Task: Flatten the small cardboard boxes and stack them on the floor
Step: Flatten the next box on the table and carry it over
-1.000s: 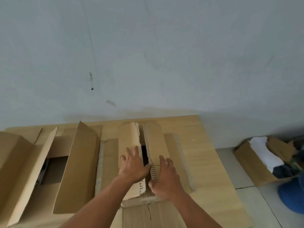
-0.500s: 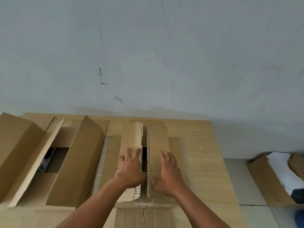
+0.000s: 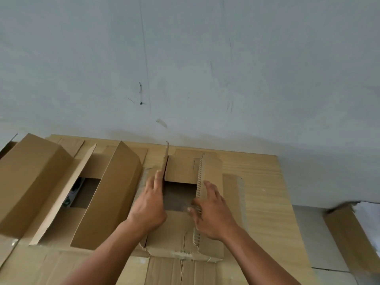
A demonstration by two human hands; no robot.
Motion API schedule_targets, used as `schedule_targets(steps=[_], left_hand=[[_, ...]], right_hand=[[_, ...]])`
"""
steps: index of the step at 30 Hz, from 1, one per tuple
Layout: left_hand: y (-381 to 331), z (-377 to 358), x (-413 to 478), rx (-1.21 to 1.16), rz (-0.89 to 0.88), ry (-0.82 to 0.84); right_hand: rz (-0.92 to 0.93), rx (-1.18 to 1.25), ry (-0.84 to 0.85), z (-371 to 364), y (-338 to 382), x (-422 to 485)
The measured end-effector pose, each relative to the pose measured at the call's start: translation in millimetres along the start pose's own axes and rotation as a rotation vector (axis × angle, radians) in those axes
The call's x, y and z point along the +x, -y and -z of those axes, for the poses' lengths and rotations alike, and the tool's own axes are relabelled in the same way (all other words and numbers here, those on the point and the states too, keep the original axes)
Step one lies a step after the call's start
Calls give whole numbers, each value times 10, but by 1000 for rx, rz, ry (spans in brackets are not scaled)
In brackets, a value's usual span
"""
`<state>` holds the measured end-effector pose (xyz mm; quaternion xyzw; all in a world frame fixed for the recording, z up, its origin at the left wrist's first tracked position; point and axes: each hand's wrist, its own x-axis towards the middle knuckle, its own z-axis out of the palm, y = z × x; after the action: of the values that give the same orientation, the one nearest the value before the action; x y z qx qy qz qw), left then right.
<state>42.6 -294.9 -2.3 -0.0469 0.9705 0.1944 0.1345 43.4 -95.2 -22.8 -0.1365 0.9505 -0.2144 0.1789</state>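
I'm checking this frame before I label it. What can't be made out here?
- Inside of the middle box, head view: only a dark opening shows between the flaps.
- Contents of the left box, head view: a white and green item, mostly hidden by a flap.
- Floor box, head view: cut off by the right edge and blurred.
- Right hand thumb tip: blurred, so its grip is unclear.

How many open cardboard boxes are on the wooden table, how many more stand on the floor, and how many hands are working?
Open cardboard boxes on the table: 2, the left box and the middle box
Cardboard boxes on the floor: 1, the floor box
Hands: 2, left hand and right hand
Total: 5
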Motion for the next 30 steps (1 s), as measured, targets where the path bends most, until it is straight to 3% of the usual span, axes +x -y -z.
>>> schedule_targets(steps=[4, 9, 14, 19, 27, 30], left_hand=[[33, -33, -37, 539, -135, -139], [-47, -238, 46, 824, -407, 100], [-60, -392, 48, 693, -375, 236], [-38, -190, -83, 283, -331, 35], [73, 54, -371, 291, -292, 34], [112, 46, -385, 224, -208, -15]], right_hand=[[-48, 40, -146, 210, -114, -16], [-158, 90, -269, 478, -318, -82], [-282, -83, -305, 492, -548, -142], [-287, -426, -238, 542, -535, -25], [-63, -656, 19, 534, -183, 448], [-42, -879, 93, 435, -80, 603]])
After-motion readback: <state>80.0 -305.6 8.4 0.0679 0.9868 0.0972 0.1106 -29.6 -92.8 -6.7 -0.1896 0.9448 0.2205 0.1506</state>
